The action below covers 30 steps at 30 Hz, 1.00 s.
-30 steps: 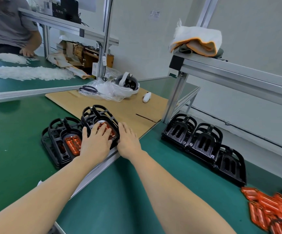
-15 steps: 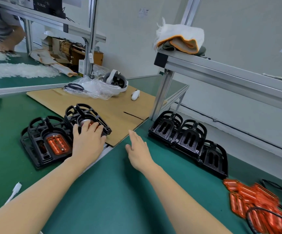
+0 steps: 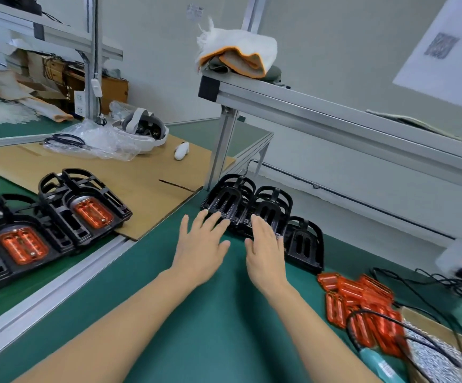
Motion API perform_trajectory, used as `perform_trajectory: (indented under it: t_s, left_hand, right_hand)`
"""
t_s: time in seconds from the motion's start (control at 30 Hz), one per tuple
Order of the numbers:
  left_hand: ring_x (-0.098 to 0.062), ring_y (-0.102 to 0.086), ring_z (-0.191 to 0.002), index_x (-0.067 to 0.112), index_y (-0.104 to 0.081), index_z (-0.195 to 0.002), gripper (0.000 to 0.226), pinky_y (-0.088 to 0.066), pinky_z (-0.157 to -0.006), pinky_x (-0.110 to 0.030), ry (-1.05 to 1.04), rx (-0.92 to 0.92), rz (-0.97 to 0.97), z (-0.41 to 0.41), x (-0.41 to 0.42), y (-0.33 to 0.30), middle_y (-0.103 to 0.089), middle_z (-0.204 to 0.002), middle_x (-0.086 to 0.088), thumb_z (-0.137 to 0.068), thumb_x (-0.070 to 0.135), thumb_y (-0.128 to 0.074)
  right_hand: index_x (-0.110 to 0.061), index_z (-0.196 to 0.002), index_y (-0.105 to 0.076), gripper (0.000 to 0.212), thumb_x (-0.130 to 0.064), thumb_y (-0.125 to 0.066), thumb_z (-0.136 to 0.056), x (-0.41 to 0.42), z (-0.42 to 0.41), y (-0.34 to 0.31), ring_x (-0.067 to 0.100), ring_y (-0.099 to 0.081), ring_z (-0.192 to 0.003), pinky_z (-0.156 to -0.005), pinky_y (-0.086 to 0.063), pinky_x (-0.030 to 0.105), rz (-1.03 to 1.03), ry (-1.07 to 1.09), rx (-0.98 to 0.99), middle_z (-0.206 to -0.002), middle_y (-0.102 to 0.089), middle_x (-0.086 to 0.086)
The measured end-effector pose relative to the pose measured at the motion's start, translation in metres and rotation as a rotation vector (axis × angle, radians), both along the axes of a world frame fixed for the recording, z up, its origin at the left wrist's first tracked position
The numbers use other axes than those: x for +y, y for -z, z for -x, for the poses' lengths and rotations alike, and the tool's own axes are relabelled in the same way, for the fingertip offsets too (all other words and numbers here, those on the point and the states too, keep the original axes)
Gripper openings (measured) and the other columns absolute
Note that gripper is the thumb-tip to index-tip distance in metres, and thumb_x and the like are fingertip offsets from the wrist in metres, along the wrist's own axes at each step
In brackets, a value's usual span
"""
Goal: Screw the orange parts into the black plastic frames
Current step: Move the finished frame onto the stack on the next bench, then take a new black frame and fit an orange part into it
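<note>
Three empty black frames [image 3: 263,210] sit in an overlapping row on the green mat [image 3: 196,327], just right of the aluminium post [image 3: 221,150], each one a dark moulded shell with arched ribs on top and two long slots through the middle. Both hands are right at them: the left hand [image 3: 201,244] is flat, fingers spread and straight, fingertips touching the front edge of the first frame, gripping nothing. The right hand [image 3: 265,250] lies alongside with fingers straight and together, tips over the lower edge of the middle frame, nothing clasped in it either.

Over on the left, two finished frames [image 3: 58,225] lie partly on the cardboard sheet [image 3: 147,172], each with a glowing translucent orange insert [image 3: 93,212] seated in its centre, small screw heads showing. Down at the right, a loose heap of orange parts [image 3: 362,305] waits on the mat, ribbed and see-through, with black cables [image 3: 417,280] running across it. A white headset [image 3: 147,131] rests on the cardboard behind, and folded cloths [image 3: 238,51] top the shelf rail.
</note>
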State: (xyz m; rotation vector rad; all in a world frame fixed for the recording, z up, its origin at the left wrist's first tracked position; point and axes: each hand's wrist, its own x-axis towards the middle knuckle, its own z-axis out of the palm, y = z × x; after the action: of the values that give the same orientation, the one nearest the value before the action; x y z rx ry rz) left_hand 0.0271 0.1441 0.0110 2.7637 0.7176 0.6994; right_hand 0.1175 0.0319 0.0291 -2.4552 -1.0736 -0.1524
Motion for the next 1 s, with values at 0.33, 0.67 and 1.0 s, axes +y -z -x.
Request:
perform_trajectory:
  t_s: [0.33,0.67,1.0]
  left_hand:
    - [-0.019,-0.006,-0.145,0.029,-0.024,-0.148,0.051,0.002,-0.115,-0.049,0.093,0.107,-0.067,-0.068,-0.026,0.001,-0.018,-0.158,0.005,-0.099,0.037,-0.039]
    - [-0.021,-0.011,-0.144,0.025,-0.033,-0.146,0.049,-0.006,-0.114,-0.046,-0.033,-0.124,0.132,-0.091,0.003,-0.005,-0.020,-0.157,0.001,-0.099,0.037,-0.038]
    - [-0.023,-0.002,-0.146,0.032,-0.029,-0.147,0.061,0.000,-0.114,-0.052,-0.010,0.004,0.180,-0.106,0.028,-0.008,-0.013,-0.159,0.001,-0.092,0.057,-0.041]
  right_hand:
    - [-0.017,-0.154,-0.015,0.055,-0.015,-0.036,-0.103,-0.035,-0.046,0.002,0.018,-0.018,-0.146,-0.119,-0.011,0.040,0.038,0.182,0.028,-0.160,-0.019,0.002]
    - [-0.010,-0.149,-0.025,0.052,-0.028,-0.038,-0.102,-0.028,-0.079,-0.009,0.028,-0.030,-0.139,-0.112,-0.025,0.040,0.051,0.285,-0.020,-0.153,-0.032,0.012]
    - [-0.005,-0.134,-0.049,0.050,-0.041,-0.037,-0.102,-0.015,-0.096,-0.001,0.030,-0.037,-0.133,-0.106,-0.030,0.040,0.069,0.344,0.016,-0.146,-0.041,0.013]
